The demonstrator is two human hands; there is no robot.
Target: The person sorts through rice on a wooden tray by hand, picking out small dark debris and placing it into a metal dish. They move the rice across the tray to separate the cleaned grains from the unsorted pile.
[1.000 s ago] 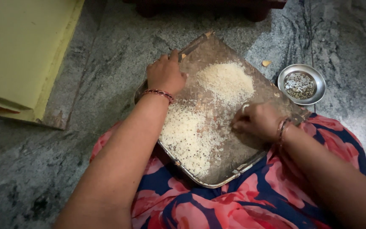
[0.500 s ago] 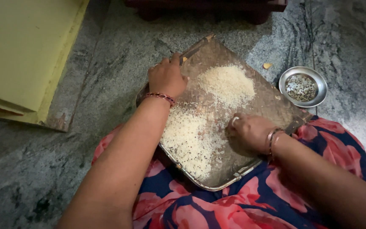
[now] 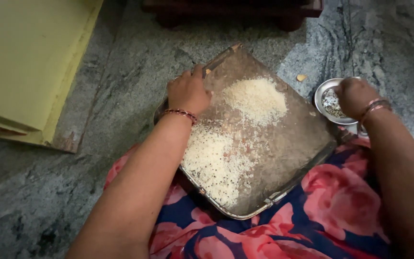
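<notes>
- The metal tray (image 3: 288, 153) rests on the person's lap, tilted, with two heaps of pale grain: a cleaner heap (image 3: 256, 100) just beside the left hand's grip, and a wider speckled spread (image 3: 215, 160) below that wrist
- The small steel bowl (image 3: 330, 101) of dark bits sits on the floor right under the right hand's grip
- Left hand (image 3: 188, 91) is curled with fingers closed, resting on the tray's upper edge
- Right hand (image 3: 355, 93) has fingers bunched over the bowl; whether it pinches anything I cannot tell
- Grey stone floor (image 3: 120, 86); yellow board (image 3: 25, 62) well apart to the left; flowered cloth (image 3: 331, 211) below
</notes>
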